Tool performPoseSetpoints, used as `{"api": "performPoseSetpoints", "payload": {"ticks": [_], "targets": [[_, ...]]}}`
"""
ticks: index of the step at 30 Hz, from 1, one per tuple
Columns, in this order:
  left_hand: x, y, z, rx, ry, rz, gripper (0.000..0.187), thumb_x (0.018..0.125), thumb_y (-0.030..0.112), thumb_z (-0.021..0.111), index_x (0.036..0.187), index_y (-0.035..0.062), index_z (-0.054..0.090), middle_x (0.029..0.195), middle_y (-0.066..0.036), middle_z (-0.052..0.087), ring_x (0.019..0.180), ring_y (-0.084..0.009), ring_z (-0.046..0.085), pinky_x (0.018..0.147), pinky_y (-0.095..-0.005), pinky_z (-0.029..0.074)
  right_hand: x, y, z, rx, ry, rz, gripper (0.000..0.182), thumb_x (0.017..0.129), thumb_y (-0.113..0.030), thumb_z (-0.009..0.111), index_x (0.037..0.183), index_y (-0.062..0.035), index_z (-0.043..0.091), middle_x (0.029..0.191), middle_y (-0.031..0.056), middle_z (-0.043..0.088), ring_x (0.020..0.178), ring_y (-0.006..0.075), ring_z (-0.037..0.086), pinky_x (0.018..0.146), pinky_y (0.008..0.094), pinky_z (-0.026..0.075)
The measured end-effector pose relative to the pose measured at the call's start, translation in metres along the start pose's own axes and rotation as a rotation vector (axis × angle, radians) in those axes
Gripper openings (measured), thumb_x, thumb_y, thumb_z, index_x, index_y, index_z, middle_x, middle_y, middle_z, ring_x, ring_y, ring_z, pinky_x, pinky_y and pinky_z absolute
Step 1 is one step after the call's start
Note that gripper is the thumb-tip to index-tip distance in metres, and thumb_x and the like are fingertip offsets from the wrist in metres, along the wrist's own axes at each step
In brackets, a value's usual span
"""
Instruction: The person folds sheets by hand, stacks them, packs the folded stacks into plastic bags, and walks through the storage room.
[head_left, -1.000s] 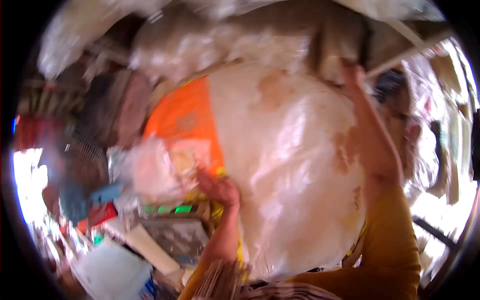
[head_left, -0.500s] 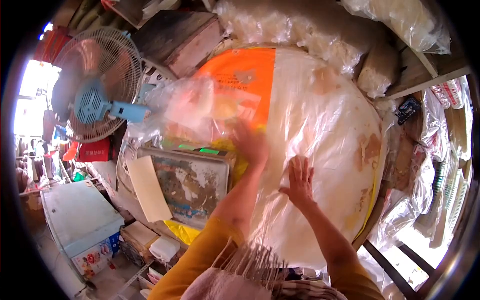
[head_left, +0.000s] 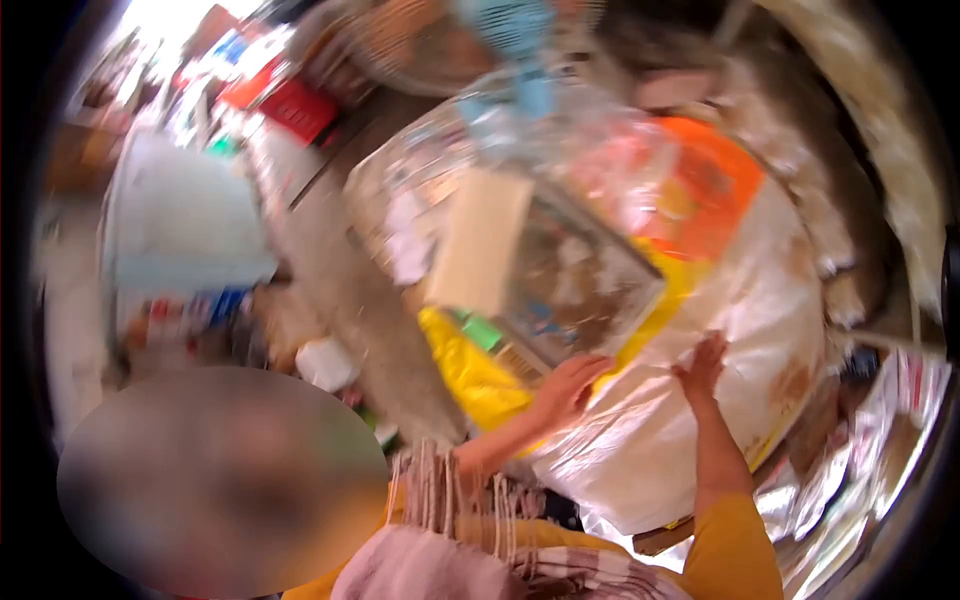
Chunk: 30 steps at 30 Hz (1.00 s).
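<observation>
My right hand point(head_left: 705, 362) lies with its fingers spread on the pale plastic sheet point(head_left: 745, 300) that covers a round surface. To its left, my left hand point(head_left: 578, 388) is at the near corner of the worn metal box point(head_left: 590, 275), its fingers loosely bent and nothing seen in them. A beige board point(head_left: 483, 240) lies across the left part of the box. Yellow plastic point(head_left: 470, 375) shows at the near side of the box, and orange plastic point(head_left: 715, 185) lies beyond it. The picture is blurred by motion.
A blue and grey fan point(head_left: 510, 30) stands at the far side. Clear plastic bags point(head_left: 610, 140) lie near it. A pale cabinet point(head_left: 190, 220) is on the left, with a white container point(head_left: 325, 365) nearby. Wrapped bundles point(head_left: 790, 160) line the right. A blurred oval hides the lower left.
The view has swung left and down, so things appear shifted right. My left hand has come back from the orange plastic to the near corner of the box. My right hand stays on the sheet.
</observation>
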<state>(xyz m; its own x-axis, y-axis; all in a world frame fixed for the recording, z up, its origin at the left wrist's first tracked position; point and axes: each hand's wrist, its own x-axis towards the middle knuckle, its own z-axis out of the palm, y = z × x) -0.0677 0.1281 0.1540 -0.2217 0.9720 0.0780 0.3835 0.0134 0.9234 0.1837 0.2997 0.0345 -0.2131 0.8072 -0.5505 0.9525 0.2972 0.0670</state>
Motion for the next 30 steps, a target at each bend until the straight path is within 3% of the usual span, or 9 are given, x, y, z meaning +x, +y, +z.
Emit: {"api": "performPoseSetpoints", "payload": {"ticks": [8, 12, 17, 19, 21, 24, 25, 28, 30], "targets": [[-0.327, -0.062, -0.096, 0.257, 0.721, -1.025, 0.03, 0.081, 0.009, 0.049, 0.11, 0.0067, 0.058, 0.102, -0.016, 0.063, 0.093, -0.0312, 0.061, 0.081, -0.0371, 0.048, 0.058, 0.055, 0.006, -0.031, -0.113, -0.305, 0.09, 0.072, -0.037, 0.07, 0.137, 0.0056, 0.025, 0.146, 0.0258, 0.013, 0.137, 0.0352, 0.012, 0.112, 0.0404, 0.013], [-0.447, -0.085, -0.092, 0.277, 1.023, -1.234, 0.036, 0.077, 0.011, 0.051, 0.112, 0.0058, 0.058, 0.1, -0.016, 0.064, 0.091, -0.0273, 0.063, 0.08, -0.0346, 0.048, 0.062, 0.078, 0.002, 0.174, 0.083, -0.274, 0.071, 0.073, -0.02, 0.068, 0.131, 0.0054, 0.038, 0.134, 0.0232, 0.041, 0.126, 0.0328, 0.039, 0.105, 0.0353, 0.03], [-0.536, -0.108, -0.122, 0.054, 1.2, -1.456, 0.04, 0.075, 0.007, 0.059, 0.114, 0.0006, 0.057, 0.104, -0.013, 0.064, 0.093, -0.0209, 0.062, 0.083, -0.0302, 0.048, 0.006, 0.051, -0.003, -0.382, -0.206, -0.222, 0.048, 0.074, -0.021, 0.063, 0.116, 0.002, 0.057, 0.117, 0.022, 0.056, 0.112, 0.0346, 0.052, 0.098, 0.0376, 0.038], [-0.598, -0.151, -0.132, -0.014, 1.348, -1.55, 0.04, 0.075, 0.011, 0.058, 0.114, 0.0005, 0.057, 0.105, -0.016, 0.064, 0.096, -0.0234, 0.062, 0.084, -0.0313, 0.047, 0.066, 0.157, 0.079, -0.39, -0.335, -0.407, 0.02, 0.078, -0.021, 0.057, 0.088, -0.0036, 0.06, 0.091, 0.016, 0.061, 0.078, 0.0286, 0.064, 0.068, 0.0401, 0.053], [-0.58, -0.123, -0.194, -0.046, 1.249, -1.762, 0.037, 0.074, 0.011, 0.061, 0.108, -0.0015, 0.059, 0.1, -0.015, 0.065, 0.091, -0.0221, 0.062, 0.08, -0.0312, 0.047, -0.027, 0.07, 0.042, 0.038, -0.613, 0.191, 0.013, 0.081, -0.019, 0.054, 0.087, -0.0071, 0.053, 0.083, 0.012, 0.056, 0.066, 0.0258, 0.064, 0.05, 0.0395, 0.051], [-0.661, -0.191, -0.197, 0.07, 1.729, -1.576, 0.017, 0.075, 0.011, 0.057, 0.072, -0.0045, 0.052, 0.068, -0.013, 0.055, 0.064, -0.0221, 0.051, 0.061, -0.0378, 0.041, -0.127, -0.011, 0.027, 0.026, -0.736, 0.271, 0.025, 0.085, -0.017, 0.052, 0.108, -0.0081, 0.051, 0.093, 0.0119, 0.058, 0.077, 0.0291, 0.064, 0.062, 0.0471, 0.05], [-0.682, -0.196, -0.211, 0.168, 1.508, -1.704, 0.018, 0.075, 0.011, 0.055, 0.069, -0.0053, 0.051, 0.069, -0.016, 0.055, 0.063, -0.0237, 0.048, 0.061, -0.0401, 0.038, -0.157, -0.047, 0.021, 0.004, -0.789, 0.252, 0.029, 0.085, -0.017, 0.053, 0.113, -0.0075, 0.05, 0.097, 0.0125, 0.06, 0.081, 0.0292, 0.064, 0.068, 0.0478, 0.05], [-0.747, -0.244, -0.227, 0.198, 1.406, -2.041, 0.028, 0.075, 0.016, 0.061, 0.095, -0.0041, 0.064, 0.095, -0.018, 0.064, 0.084, -0.0283, 0.059, 0.077, -0.0358, 0.044, -0.192, -0.119, 0.031, 0.019, -0.989, 0.298, 0.05, 0.084, -0.018, 0.057, 0.129, -0.0012, 0.043, 0.112, 0.0151, 0.058, 0.091, 0.0313, 0.063, 0.075, 0.0461, 0.049], [-0.751, -0.256, -0.245, -0.022, 1.88, -1.898, 0.03, 0.078, 0.016, 0.062, 0.097, -0.0061, 0.062, 0.097, -0.016, 0.064, 0.081, -0.0272, 0.06, 0.076, -0.0353, 0.045, -0.21, -0.168, 0.037, 0.053, -1.003, 0.297, 0.049, 0.086, -0.02, 0.056, 0.129, 0.0008, 0.042, 0.114, 0.0164, 0.058, 0.094, 0.0316, 0.062, 0.078, 0.0449, 0.049]]}}
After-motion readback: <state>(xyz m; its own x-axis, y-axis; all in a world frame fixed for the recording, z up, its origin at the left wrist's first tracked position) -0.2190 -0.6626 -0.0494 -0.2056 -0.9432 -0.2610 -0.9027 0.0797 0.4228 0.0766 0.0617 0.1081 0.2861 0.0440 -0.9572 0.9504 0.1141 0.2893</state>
